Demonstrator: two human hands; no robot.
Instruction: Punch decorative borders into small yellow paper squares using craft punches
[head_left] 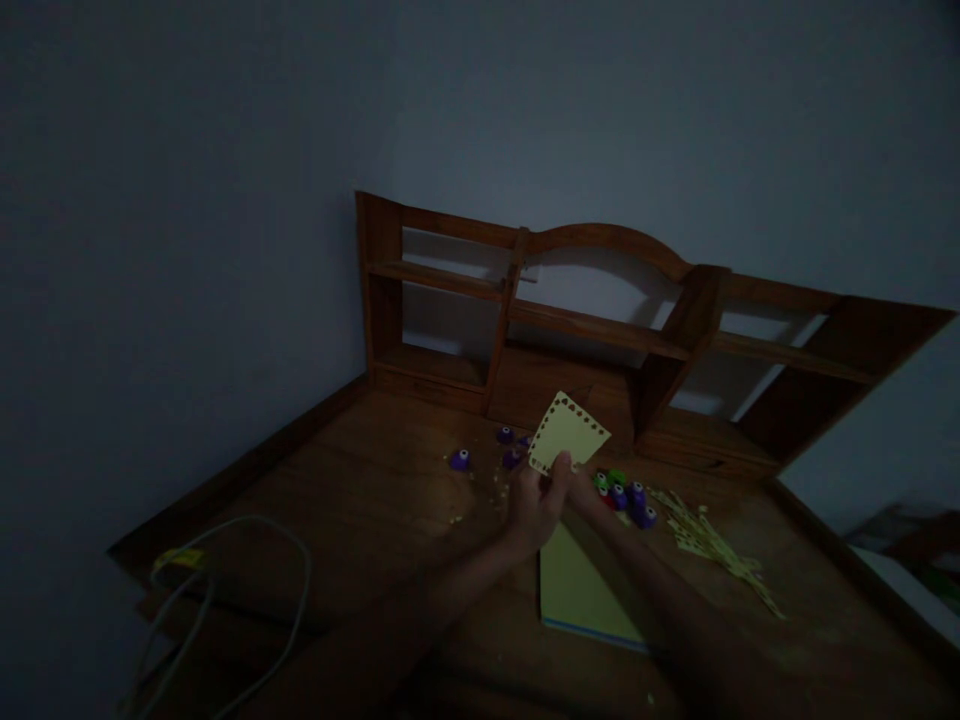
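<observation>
A small sheet of yellow paper (568, 433) is raised above the desk, with rows of small shaped holes along its edges. My left hand (531, 512) is closed on its lower edge, thumb up. Right against it, my right hand (581, 487) is closed at the sheet's lower right. Its fingers are mostly hidden, and a dark reddish bit between the hands is too dim to name. Below lies a stack of yellow paper (589, 585) with a blue lower edge. Small craft punches, one purple (460, 459) and one green (616, 477), stand around the hands.
Several more punches (636, 493) cluster right of the hands. Narrow yellow paper strips (712, 545) lie in a heap further right. Tiny paper scraps (495, 490) dot the wooden desk (360, 500). A wooden shelf unit (600, 318) stands behind. A pale cable (304, 570) loops at left.
</observation>
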